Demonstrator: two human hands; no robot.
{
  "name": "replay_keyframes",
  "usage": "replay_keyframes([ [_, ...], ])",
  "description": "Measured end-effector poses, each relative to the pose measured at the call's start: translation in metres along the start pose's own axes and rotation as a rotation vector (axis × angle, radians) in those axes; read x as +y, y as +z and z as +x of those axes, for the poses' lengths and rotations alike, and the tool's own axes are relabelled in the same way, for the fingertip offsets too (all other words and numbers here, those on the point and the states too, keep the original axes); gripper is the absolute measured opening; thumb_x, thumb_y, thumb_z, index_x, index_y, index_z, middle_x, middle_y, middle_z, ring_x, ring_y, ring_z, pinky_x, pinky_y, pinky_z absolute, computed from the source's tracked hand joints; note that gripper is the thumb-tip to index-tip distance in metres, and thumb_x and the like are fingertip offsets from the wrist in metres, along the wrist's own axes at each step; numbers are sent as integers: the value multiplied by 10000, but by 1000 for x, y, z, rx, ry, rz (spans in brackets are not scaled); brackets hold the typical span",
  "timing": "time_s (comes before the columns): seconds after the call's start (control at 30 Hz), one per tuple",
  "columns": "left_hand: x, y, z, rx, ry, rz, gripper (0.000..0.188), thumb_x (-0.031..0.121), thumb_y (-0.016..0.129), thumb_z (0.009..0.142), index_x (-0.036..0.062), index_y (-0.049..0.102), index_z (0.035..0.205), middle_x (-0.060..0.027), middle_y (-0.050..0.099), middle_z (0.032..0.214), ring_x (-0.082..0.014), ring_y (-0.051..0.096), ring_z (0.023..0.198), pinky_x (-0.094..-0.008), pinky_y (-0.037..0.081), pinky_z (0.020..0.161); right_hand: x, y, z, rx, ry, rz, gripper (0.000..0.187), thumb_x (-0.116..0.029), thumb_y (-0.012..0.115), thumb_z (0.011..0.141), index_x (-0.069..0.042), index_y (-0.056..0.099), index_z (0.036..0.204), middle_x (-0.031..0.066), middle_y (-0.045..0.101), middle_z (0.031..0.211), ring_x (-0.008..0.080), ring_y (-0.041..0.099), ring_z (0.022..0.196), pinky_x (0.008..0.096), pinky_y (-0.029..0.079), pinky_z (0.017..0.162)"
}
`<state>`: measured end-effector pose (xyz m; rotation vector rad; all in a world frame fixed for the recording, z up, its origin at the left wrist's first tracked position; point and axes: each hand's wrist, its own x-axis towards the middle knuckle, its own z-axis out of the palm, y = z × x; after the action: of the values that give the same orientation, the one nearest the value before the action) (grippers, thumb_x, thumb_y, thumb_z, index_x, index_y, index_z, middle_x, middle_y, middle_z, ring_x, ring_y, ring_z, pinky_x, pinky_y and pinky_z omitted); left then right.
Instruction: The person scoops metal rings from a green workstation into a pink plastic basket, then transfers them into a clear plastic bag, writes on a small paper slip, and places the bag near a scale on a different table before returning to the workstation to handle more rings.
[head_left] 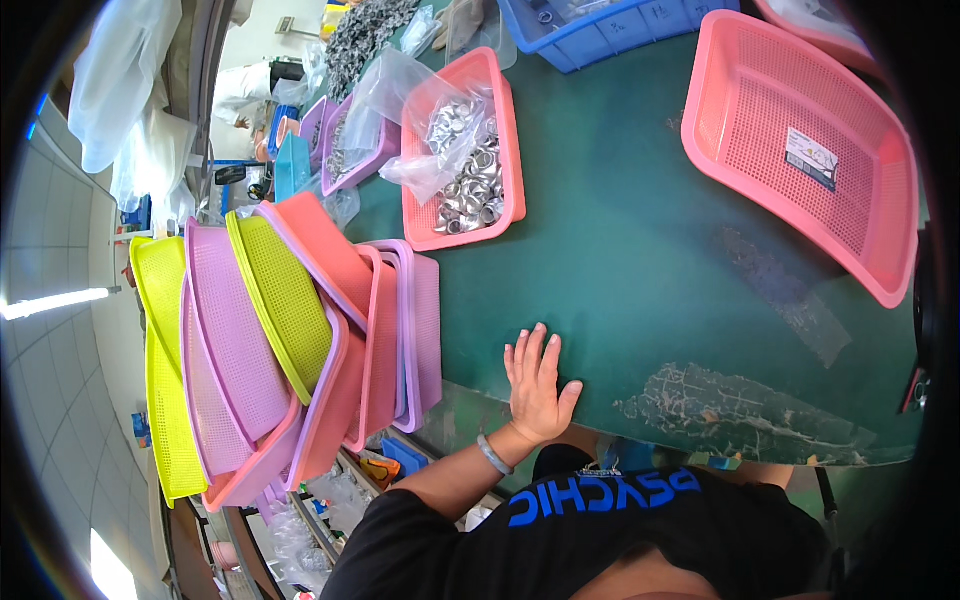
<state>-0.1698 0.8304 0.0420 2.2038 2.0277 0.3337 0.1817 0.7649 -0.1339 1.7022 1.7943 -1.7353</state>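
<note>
My left hand (538,390) lies flat, palm down, at the near edge of the green table (600,270). Its fingers are stretched out and it holds nothing. A grey bracelet circles the wrist. My right hand does not show. Left of my hand rises a tilted stack of mesh plastic baskets (240,350) in yellow-green, purple and pink. Beyond the hand, a pink basket (513,180) holds many shiny metal ring-like parts (475,185) and a crumpled clear plastic bag (450,160). Far to the right rests a shallow pink mesh basket (750,140) with a white label inside.
A blue plastic crate (620,35) stands at the far edge, beside a pile of grey metal pieces (365,45). Purple baskets (365,160) sit behind the stack. Worn clear tape (740,400) covers the near right tabletop. Clear bags (125,90) hang at the upper left.
</note>
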Motion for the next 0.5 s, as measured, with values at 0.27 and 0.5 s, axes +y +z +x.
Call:
replay_keyframes([
  [0.27,2,-4,0,-52,4,8,601,352,440,799,-8,280,1254,-221,254,1310,-404,229,1202,-525,100,985,-44,-53,-12,123,-224,-75,335,-312,517,773,-40,577,959,141,602,890,279,568,798,386,444,710],
  [0.5,-2,-6,-2,-12,17,3,602,339,486,765,35,305,1253,-209,245,1308,-396,221,1203,-549,106,977,-137,-79,30,300,-625,-326,341,-315,519,772,-39,576,964,143,601,901,282,566,810,387,441,721],
])
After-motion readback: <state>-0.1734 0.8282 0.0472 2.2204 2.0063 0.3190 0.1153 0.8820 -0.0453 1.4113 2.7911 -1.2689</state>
